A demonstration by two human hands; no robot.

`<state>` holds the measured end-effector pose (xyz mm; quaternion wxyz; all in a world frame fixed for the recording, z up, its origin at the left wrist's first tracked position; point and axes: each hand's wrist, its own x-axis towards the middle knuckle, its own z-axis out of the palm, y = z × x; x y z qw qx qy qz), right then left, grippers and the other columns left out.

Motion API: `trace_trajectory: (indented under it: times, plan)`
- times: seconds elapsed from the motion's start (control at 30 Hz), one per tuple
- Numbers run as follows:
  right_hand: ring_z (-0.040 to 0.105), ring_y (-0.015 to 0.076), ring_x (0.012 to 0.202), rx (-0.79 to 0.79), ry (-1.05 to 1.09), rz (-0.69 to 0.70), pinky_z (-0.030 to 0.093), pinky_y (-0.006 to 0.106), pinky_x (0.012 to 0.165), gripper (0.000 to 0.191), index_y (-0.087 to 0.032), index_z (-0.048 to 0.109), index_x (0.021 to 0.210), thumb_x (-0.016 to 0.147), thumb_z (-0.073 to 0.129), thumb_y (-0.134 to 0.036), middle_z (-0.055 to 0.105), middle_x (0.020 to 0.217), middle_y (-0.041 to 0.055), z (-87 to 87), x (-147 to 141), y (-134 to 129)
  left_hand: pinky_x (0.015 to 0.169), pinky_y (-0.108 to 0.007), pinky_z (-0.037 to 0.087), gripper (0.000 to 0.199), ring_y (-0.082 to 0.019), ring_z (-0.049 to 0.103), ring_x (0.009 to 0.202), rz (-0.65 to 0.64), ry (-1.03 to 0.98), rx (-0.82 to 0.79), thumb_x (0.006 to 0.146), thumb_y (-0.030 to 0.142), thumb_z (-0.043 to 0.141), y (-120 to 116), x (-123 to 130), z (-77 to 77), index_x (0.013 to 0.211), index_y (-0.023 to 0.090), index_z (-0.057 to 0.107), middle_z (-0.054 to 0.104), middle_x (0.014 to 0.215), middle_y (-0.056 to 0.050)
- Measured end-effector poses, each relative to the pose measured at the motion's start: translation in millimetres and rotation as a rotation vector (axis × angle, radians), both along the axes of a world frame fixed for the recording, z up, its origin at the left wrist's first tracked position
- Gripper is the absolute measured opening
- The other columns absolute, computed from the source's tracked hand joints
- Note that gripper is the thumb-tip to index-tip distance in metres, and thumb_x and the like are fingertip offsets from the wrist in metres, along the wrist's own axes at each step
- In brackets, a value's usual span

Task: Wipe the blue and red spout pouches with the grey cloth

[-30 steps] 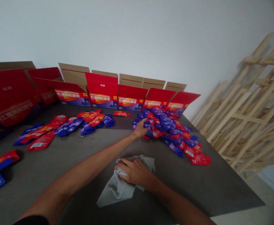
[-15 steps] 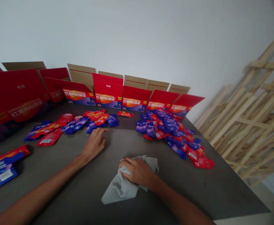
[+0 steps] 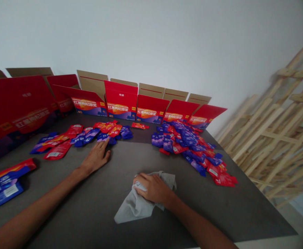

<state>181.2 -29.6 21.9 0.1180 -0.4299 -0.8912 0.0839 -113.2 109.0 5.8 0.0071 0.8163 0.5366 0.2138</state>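
- Gripping a gray cloth (image 3: 141, 207) against the table (image 3: 63, 204), the right hand (image 3: 152, 188) is curled, its fingers closed over the bunched fabric.
- Left hand (image 3: 95, 158) lies open and palm-down on the table, holding nothing; its fingertips (image 3: 102, 145) reach just to the near edge of a loose group of sachets (image 3: 82, 139).
- Those red and blue sachets are spread in a rough row toward the back of the table.
- A bigger heap of sachets (image 3: 186, 141) lies to the right, beyond the cloth and well apart from both hands.
- One red sachet (image 3: 139, 126) lies between the group and the heap.
- Flattened red cartons (image 3: 121, 100) stand along the back edge against a white wall (image 3: 141, 41).
- Two flat blue-and-red packs (image 3: 3, 186) lie at the left edge.
- Pale wooden frames (image 3: 278, 128) lean at the right.
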Motion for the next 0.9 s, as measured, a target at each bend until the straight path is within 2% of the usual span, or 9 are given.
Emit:
trace_trajectory:
  times: [0.17, 0.3, 0.37, 0.47, 0.53, 0.63, 0.73, 0.83, 0.9]
  plan:
    - [0.063, 0.0164, 0.086, 0.008, -0.002, 0.006, 0.043, 0.026, 0.074, 0.021, -0.026, 0.057, 0.114, 0.096, 0.058, -0.036, 0.065, 0.105, 0.0001, -0.2, -0.1, 0.1, 0.103, -0.045, 0.041, 0.044, -0.030, 0.055, 0.112, -0.112, -0.055, -0.026, 0.094, 0.040, 0.037, -32.6, 7.0, 10.6, 0.120, 0.015, 0.062, 0.063, 0.113, -0.014]
    - [0.064, 0.0170, 0.086, 0.016, 0.006, 0.000, 0.043, 0.027, 0.073, 0.020, -0.026, 0.056, 0.114, 0.096, 0.057, -0.036, 0.065, 0.105, -0.0005, 1.1, -0.2, -0.9, 0.090, -0.041, 0.047, 0.041, -0.027, 0.060, 0.094, -0.100, -0.048, -0.101, 0.096, 0.043, 0.033, -54.4, 11.3, 19.8, 0.095, 0.018, 0.065, 0.064, 0.094, -0.010]
    - [0.064, 0.0171, 0.086, 0.010, 0.001, 0.000, 0.043, 0.027, 0.074, 0.020, -0.026, 0.056, 0.114, 0.096, 0.057, -0.036, 0.065, 0.106, -0.0002, 1.6, -0.3, -1.1, 0.088, -0.043, 0.046, 0.044, -0.030, 0.059, 0.096, 0.006, -0.001, -0.069, 0.095, 0.048, 0.035, -60.0, 13.2, 20.2, 0.102, 0.016, 0.064, 0.064, 0.099, -0.013]
    - [0.064, 0.0171, 0.087, 0.002, -0.011, -0.002, 0.043, 0.027, 0.075, 0.021, -0.026, 0.056, 0.115, 0.096, 0.056, -0.035, 0.065, 0.106, 0.0004, 2.0, -0.2, -0.9, 0.090, -0.050, 0.044, 0.064, -0.038, 0.056, 0.106, 0.186, 0.082, -0.022, 0.089, 0.059, 0.040, -60.9, 16.8, 15.9, 0.127, 0.010, 0.055, 0.061, 0.113, -0.020]
    - [0.064, 0.0172, 0.087, 0.006, -0.014, -0.004, 0.043, 0.027, 0.075, 0.021, -0.026, 0.056, 0.115, 0.096, 0.056, -0.035, 0.064, 0.107, 0.0009, 2.3, -0.2, -1.1, 0.090, -0.053, 0.043, 0.070, -0.041, 0.056, 0.107, 0.209, 0.077, -0.079, 0.085, 0.062, 0.044, -57.4, 19.8, 12.5, 0.130, 0.011, 0.054, 0.062, 0.112, -0.021]
    - [0.063, 0.0178, 0.088, 0.022, -0.014, -0.002, 0.043, 0.028, 0.076, 0.022, -0.026, 0.057, 0.115, 0.095, 0.057, -0.034, 0.064, 0.109, 0.0015, 2.7, -0.4, -2.4, 0.089, -0.049, 0.046, 0.059, -0.038, 0.061, 0.103, 0.161, -0.130, -0.214, 0.076, 0.059, 0.059, -50.4, 26.0, 10.5, 0.119, 0.018, 0.061, 0.067, 0.108, -0.017]
    - [0.063, 0.0187, 0.088, 0.034, 0.004, -0.014, 0.043, 0.028, 0.075, 0.023, -0.028, 0.057, 0.113, 0.091, 0.060, -0.032, 0.064, 0.108, 0.0004, 2.9, -1.3, -4.2, 0.080, -0.041, 0.049, 0.047, -0.033, 0.066, 0.085, 0.134, -0.404, -0.305, 0.066, 0.050, 0.072, -48.6, 36.9, 11.8, 0.104, 0.025, 0.063, 0.070, 0.091, -0.009]
    - [0.063, 0.0185, 0.087, 0.043, 0.050, -0.025, 0.043, 0.027, 0.074, 0.025, -0.028, 0.058, 0.113, 0.088, 0.062, -0.029, 0.065, 0.108, 0.0000, 2.9, -2.1, -4.7, 0.073, -0.035, 0.049, 0.037, -0.027, 0.065, 0.076, 0.055, -0.589, -0.382, 0.071, 0.048, 0.071, -58.4, 55.4, 12.6, 0.097, 0.025, 0.061, 0.068, 0.082, -0.005]
    - [0.063, 0.0182, 0.089, 0.057, 0.085, -0.029, 0.044, 0.026, 0.074, 0.025, -0.027, 0.058, 0.113, 0.088, 0.061, -0.028, 0.064, 0.108, 0.0013, 2.6, -2.2, -3.9, 0.065, -0.031, 0.049, 0.034, -0.022, 0.062, 0.067, -0.001, -0.735, -0.506, 0.078, 0.050, 0.065, -71.2, 71.5, 11.3, 0.099, 0.024, 0.058, 0.065, 0.077, -0.001]
